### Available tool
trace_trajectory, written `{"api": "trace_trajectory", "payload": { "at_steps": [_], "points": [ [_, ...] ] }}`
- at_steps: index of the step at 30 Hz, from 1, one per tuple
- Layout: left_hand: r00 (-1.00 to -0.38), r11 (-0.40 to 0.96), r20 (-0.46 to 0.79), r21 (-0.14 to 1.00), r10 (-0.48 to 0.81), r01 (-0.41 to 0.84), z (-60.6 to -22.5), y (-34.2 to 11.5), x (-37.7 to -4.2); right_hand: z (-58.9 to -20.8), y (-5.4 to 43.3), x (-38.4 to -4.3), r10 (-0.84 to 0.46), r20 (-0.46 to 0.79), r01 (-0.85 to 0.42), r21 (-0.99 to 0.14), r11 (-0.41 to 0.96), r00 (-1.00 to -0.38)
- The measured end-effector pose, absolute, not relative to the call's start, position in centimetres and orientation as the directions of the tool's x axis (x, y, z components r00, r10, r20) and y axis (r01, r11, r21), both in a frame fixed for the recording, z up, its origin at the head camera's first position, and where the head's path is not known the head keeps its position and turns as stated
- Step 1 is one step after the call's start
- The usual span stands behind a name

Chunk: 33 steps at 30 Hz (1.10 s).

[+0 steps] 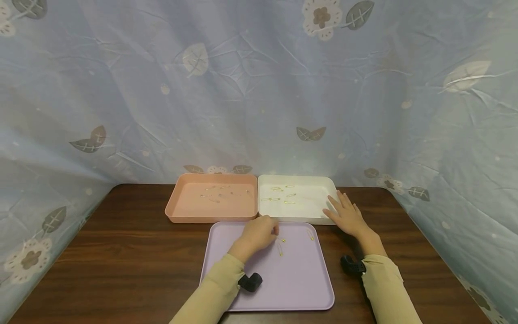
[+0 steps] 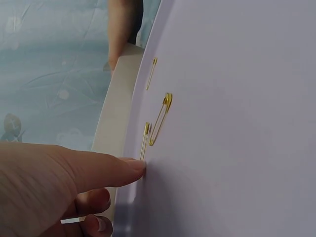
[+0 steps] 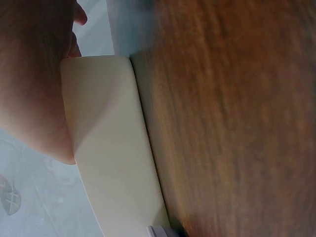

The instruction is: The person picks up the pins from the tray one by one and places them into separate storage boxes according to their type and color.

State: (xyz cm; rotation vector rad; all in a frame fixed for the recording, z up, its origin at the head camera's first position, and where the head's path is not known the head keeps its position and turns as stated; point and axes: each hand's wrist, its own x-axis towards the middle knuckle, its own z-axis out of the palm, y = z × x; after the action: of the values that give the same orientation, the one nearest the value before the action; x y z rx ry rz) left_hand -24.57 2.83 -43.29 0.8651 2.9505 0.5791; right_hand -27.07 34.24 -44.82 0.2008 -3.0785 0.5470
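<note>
In the head view my left hand [image 1: 259, 234] is over the far part of the lilac tray [image 1: 295, 283]. Its thumb and fingers pinch one end of a gold safety pin [image 2: 145, 131], seen in the left wrist view; part of the grip is hidden. Beside it lies another safety pin [image 2: 160, 118], and a third pin [image 2: 151, 74] lies farther off near the tray's edge. My right hand [image 1: 348, 216], fingers spread, rests on the right rim of the white tray [image 1: 315, 195]. Several gold safety pins [image 1: 291, 195] lie in that tray.
Left of the white tray, against it, stands a pink tray [image 1: 243, 213] with several small pins [image 1: 214, 200]. All three trays stand on a dark wooden table [image 1: 121, 261]. A patterned cloth [image 1: 243, 90] hangs behind and at the sides.
</note>
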Motion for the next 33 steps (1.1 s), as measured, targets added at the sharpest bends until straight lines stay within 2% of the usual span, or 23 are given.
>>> {"api": "trace_trajectory", "payload": {
  "at_steps": [5, 14, 21, 33],
  "points": [
    [-0.838, 0.783, 0.098, 0.310, 0.538, 0.539, -43.13, 2.78, -24.58, -44.80, 34.25, -27.13, -0.126, 0.027, -0.128, -0.337, 0.933, -0.992],
    [-0.833, 0.785, 0.070, 0.301, 0.549, 0.542, -43.12, 2.77, -24.75, -44.74, 34.36, -27.21, -0.122, 0.013, -0.119, -0.343, 0.932, -0.992],
    [-0.815, 0.783, 0.118, 0.230, 0.567, 0.578, -43.53, 2.73, -24.96, -44.73, 34.22, -27.14, -0.125, 0.039, -0.130, -0.353, 0.926, -0.991],
    [-0.816, 0.783, 0.127, 0.232, 0.564, 0.577, -43.46, 2.87, -25.06, -44.74, 34.29, -27.18, -0.126, 0.025, -0.127, -0.342, 0.931, -0.992]
  ]
}}
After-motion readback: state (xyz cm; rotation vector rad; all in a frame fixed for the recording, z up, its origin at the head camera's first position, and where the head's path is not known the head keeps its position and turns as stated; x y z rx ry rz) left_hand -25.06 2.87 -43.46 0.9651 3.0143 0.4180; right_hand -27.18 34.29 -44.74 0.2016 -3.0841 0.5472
